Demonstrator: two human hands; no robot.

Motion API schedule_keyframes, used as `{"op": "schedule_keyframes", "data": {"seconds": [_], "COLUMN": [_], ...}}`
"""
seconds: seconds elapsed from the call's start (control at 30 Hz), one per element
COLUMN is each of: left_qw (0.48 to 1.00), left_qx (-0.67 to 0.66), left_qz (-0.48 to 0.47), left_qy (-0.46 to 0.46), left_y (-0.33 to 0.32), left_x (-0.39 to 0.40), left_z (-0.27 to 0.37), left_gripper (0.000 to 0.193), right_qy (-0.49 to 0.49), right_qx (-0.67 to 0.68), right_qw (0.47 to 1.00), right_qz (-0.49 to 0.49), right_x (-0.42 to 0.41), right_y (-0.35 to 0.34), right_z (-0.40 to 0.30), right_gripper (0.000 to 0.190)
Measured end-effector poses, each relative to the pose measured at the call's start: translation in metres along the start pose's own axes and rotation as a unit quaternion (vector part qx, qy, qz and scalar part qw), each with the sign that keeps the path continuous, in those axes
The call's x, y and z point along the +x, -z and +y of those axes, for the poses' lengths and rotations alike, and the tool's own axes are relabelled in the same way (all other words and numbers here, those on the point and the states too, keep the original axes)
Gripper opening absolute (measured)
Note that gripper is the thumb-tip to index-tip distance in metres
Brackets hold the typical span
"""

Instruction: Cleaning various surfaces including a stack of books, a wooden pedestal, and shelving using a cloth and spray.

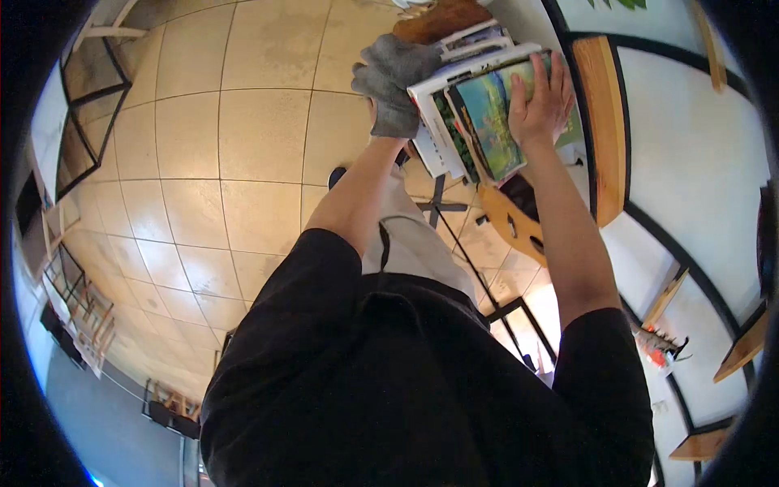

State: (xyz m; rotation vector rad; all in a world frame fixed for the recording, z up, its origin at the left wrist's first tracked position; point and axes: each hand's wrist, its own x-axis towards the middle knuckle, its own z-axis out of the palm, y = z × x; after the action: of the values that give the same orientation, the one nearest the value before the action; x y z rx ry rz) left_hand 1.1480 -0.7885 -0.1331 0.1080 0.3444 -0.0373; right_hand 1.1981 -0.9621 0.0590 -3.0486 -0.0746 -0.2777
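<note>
Grey fabric covers most of my left hand (392, 79), at the left edge of a stack of books; whether it is a glove or a bunched cloth cannot be told. Its fingers are hidden, with a little skin showing near the wrist. My bare right hand (541, 109) lies palm down on the top book (487, 115), which has a blue, green and yellow painted cover, fingers somewhat apart. Beneath lie several books, among them a thick white one (426, 106). More books (478, 42) are at the far side of the stack. What carries the stack is hidden.
A brown object (441, 21) is beyond the books. Below them is a light wooden stringed instrument (511, 222), near a black metal stand (437, 204). Black-framed shelving with wooden boards (599, 134) runs along the right. Tables and chairs (88, 316) stand far left on the tiled floor (261, 134).
</note>
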Motion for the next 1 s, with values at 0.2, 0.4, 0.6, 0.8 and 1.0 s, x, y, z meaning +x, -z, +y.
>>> {"op": "schedule_keyframes", "data": {"seconds": [0.2, 0.4, 0.6, 0.8, 1.0], "left_qw": [0.997, 0.963, 0.96, 0.982, 0.902], "left_qx": [-0.073, -0.247, -0.216, -0.165, 0.405], "left_qz": [0.017, 0.023, 0.089, -0.023, 0.03], "left_qy": [0.0, 0.109, 0.158, 0.092, -0.147], "left_y": [0.02, 0.001, -0.003, -0.002, 0.038], "left_x": [-0.029, -0.111, -0.112, -0.093, -0.091], "left_z": [-0.019, -0.068, -0.052, -0.043, -0.067], "left_gripper": [0.066, 0.055, 0.046, 0.042, 0.033], "right_qy": [0.024, 0.025, 0.02, 0.002, 0.007], "right_qx": [0.006, -0.006, -0.018, -0.034, -0.002], "right_qw": [0.999, 0.997, 0.998, 0.998, 0.998], "right_qz": [0.047, 0.071, 0.061, 0.058, 0.057], "right_x": [0.001, -0.006, -0.003, -0.007, -0.002], "right_y": [-0.006, -0.01, -0.011, -0.011, -0.009], "right_z": [-0.009, 0.012, 0.006, 0.017, 0.002], "right_gripper": [0.045, 0.045, 0.045, 0.046, 0.049]}}
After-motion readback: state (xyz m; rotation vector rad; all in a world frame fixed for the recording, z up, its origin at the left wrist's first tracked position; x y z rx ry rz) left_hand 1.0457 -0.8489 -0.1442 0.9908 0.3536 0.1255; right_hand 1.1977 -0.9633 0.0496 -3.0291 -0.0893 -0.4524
